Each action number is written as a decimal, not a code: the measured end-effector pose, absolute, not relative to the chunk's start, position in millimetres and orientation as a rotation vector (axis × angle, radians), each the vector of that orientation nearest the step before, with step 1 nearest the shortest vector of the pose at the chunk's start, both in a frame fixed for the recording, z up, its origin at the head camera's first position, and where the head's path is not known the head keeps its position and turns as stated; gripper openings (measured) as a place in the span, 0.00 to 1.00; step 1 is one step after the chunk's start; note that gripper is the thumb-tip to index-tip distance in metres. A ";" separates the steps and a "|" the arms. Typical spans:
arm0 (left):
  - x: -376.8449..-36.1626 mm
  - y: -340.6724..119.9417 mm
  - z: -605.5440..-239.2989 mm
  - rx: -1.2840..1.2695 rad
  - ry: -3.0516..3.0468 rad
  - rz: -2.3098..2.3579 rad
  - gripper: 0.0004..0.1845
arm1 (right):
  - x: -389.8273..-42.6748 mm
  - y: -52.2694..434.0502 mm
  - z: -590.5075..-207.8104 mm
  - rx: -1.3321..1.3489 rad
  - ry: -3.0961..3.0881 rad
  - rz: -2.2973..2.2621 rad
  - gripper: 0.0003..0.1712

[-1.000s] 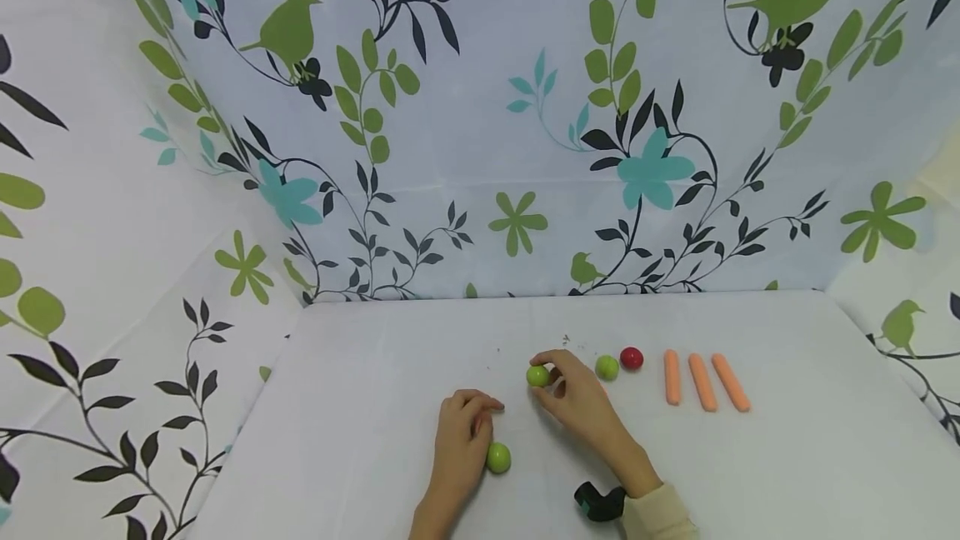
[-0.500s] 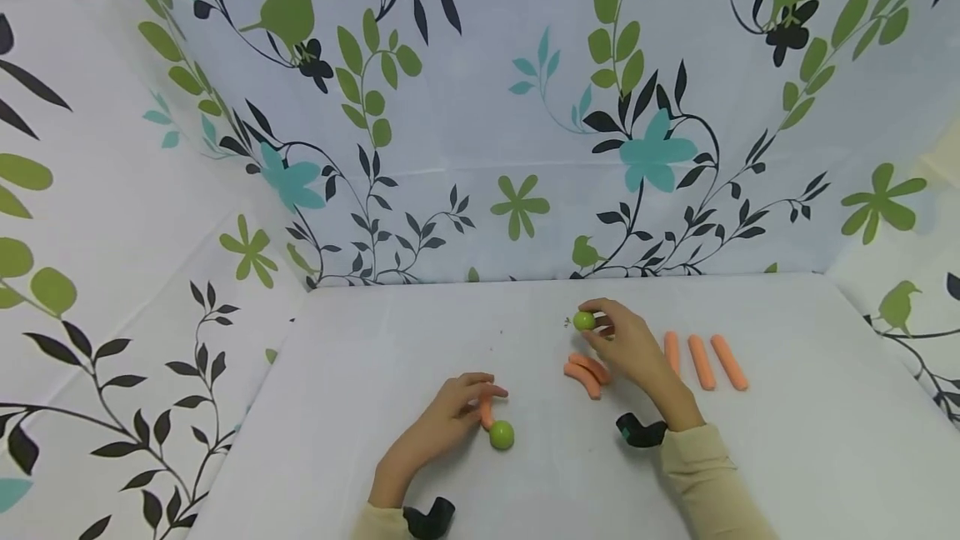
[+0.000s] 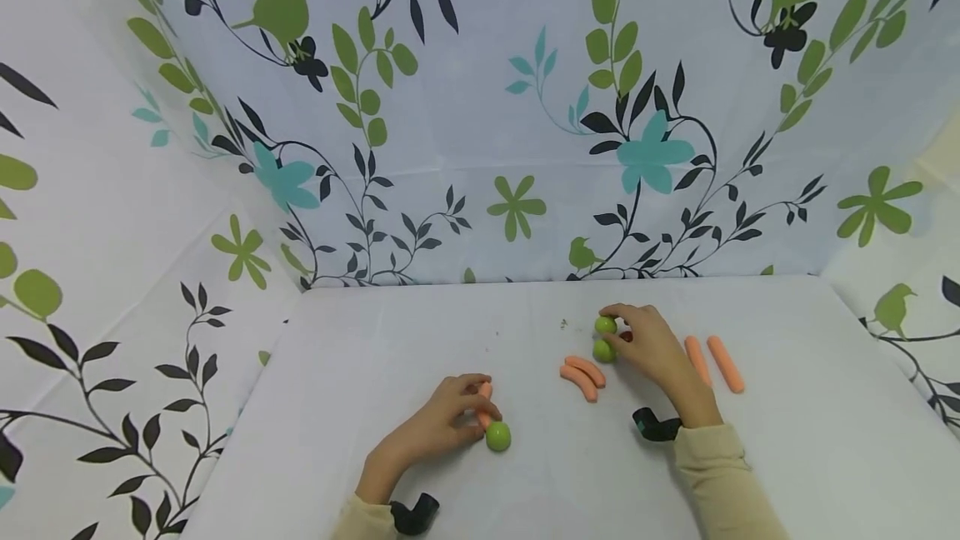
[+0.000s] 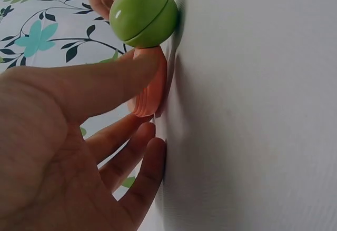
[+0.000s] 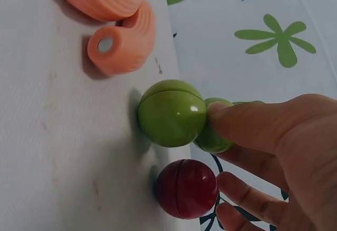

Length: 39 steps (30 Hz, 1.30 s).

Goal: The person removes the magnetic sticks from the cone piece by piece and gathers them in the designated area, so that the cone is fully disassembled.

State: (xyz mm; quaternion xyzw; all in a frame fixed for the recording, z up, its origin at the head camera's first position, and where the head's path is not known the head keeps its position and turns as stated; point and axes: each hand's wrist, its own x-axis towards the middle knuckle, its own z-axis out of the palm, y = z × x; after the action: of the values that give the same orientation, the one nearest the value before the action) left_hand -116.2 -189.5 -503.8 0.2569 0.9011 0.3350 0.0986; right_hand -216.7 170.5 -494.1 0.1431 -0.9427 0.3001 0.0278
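Observation:
My left hand (image 3: 442,417) pinches an orange ridged rod (image 4: 154,86) between thumb and fingers, low over the white table. A glossy green ball (image 3: 498,437) touches the rod's near end. Farther right, my right hand (image 3: 651,350) pinches a second green ball (image 3: 605,324) between thumb and a finger. Just in front of that lies a third green ball (image 3: 603,351); the two look to be touching in the right wrist view. A red ball (image 5: 187,189) sits beside them, mostly behind my right hand in the head view.
Two curved orange rods (image 3: 580,377) lie together mid-table, one showing a silvery end disc in the right wrist view. Straight orange rods (image 3: 725,364) lie right of my right hand, partly covered by it. A patterned cloth (image 3: 442,132) hangs behind the table (image 3: 300,440).
My right hand has carried its green ball rightward and back to the other green ball, uncovering the two curved rods. My left fingers have come to pinch the rod beside the near green ball.

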 end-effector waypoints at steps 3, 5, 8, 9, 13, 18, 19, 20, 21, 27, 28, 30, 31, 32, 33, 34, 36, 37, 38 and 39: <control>-115.0 -190.8 -505.1 0.758 2.665 0.995 0.08 | -216.5 172.6 -497.9 0.445 -2.915 0.903 0.22; -114.6 -190.9 -505.0 0.751 2.675 0.990 0.07 | -216.1 174.6 -498.6 0.435 -2.907 0.902 0.23; -114.5 -190.1 -504.4 0.732 2.679 0.984 0.06 | -215.3 179.5 -497.7 0.417 -2.902 0.886 0.22; -114.5 -189.8 -504.4 0.729 2.682 0.977 0.06 | -215.1 181.2 -497.1 0.409 -2.905 0.876 0.22; -113.7 -189.0 -504.6 0.717 2.700 0.939 0.05 | -213.6 184.8 -497.3 0.418 -2.943 0.818 0.22; -111.9 -189.2 -506.3 0.756 2.740 0.896 0.05 | -210.3 183.4 -499.1 0.457 -2.967 0.783 0.21; -111.6 -189.2 -506.4 0.764 2.745 0.891 0.05 | -210.1 183.4 -499.1 0.462 -2.968 0.781 0.21; -111.5 -189.0 -506.4 0.766 2.750 0.888 0.05 | -210.0 183.5 -498.8 0.468 -2.969 0.780 0.21; -111.2 -188.6 -506.1 0.767 2.757 0.887 0.05 | -210.1 183.7 -498.3 0.472 -2.967 0.777 0.21; -112.0 -185.5 -504.0 0.761 2.797 0.883 0.04 | -213.8 186.2 -496.1 0.479 -2.973 0.775 0.21; -112.1 -185.1 -503.8 0.751 2.801 0.885 0.03 | -214.3 186.5 -496.0 0.481 -2.978 0.772 0.21; -111.9 -184.3 -503.4 0.754 2.813 0.889 0.02 | -214.9 186.9 -496.1 0.481 -2.988 0.764 0.21; -111.6 -183.9 -503.3 0.750 2.818 0.892 0.03 | -214.9 186.8 -496.1 0.477 -2.995 0.760 0.21; -111.4 -183.5 -503.2 0.751 2.828 0.887 0.04 | -214.8 186.9 -496.1 0.478 -2.999 0.756 0.22; -111.1 -183.2 -503.6 0.753 2.838 0.878 0.04 | -214.7 186.8 -496.0 0.479 -3.000 0.756 0.22; -111.0 -182.8 -503.9 0.756 2.846 0.872 0.05 | -214.5 186.7 -495.8 0.483 -2.998 0.758 0.22; -110.9 -181.9 -505.1 0.771 2.864 0.855 0.05 | -213.5 186.5 -494.8 0.485 -2.986 0.767 0.21; -111.2 -181.3 -505.8 0.780 2.872 0.850 0.06 | -212.8 186.5 -493.8 0.486 -2.976 0.774 0.21; -111.3 -180.7 -506.6 0.791 2.880 0.843 0.06 | -211.9 186.5 -492.7 0.486 -2.962 0.787 0.20; -111.7 -180.1 -507.4 0.801 2.889 0.834 0.06 | -210.5 186.3 -491.2 0.489 -2.945 0.809 0.20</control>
State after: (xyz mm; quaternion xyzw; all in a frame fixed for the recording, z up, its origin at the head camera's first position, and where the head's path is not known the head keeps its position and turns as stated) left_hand -111.7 -180.1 -507.4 0.2574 0.9283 0.2680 0.0149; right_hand -210.5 186.3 -491.2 0.1581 -0.9519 0.2614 0.0242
